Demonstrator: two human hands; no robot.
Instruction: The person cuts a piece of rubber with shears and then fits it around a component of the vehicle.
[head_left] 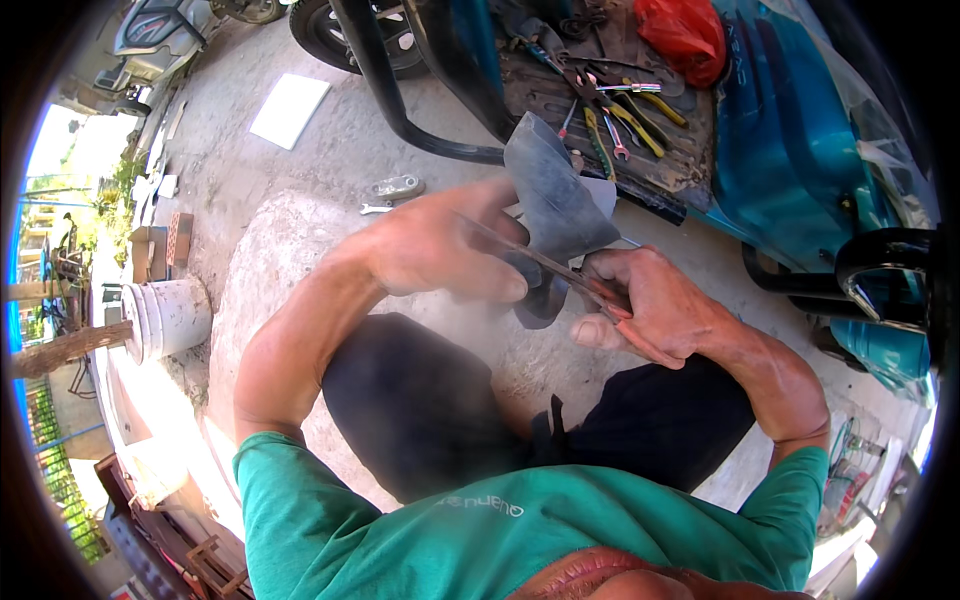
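From the head view, our left hand (440, 255) pinches a dark rubber sheet (550, 195), fingers closed on its edge, holding it up over the concrete ground (330, 150) between our knees. Our right hand (650, 310) grips scissors (560, 268), fingers wrapped tight round the handles, blades set into the rubber. We judge the cut partly made: the sheet is in one piece above the blades. Hand tools (625, 110) lie on the scooter footboard (540, 90) beyond.

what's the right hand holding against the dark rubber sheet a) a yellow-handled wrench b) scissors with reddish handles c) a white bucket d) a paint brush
b: the right hand grips scissors with reddish handles, blades laid across the dark rubber sheet that the left hand holds.
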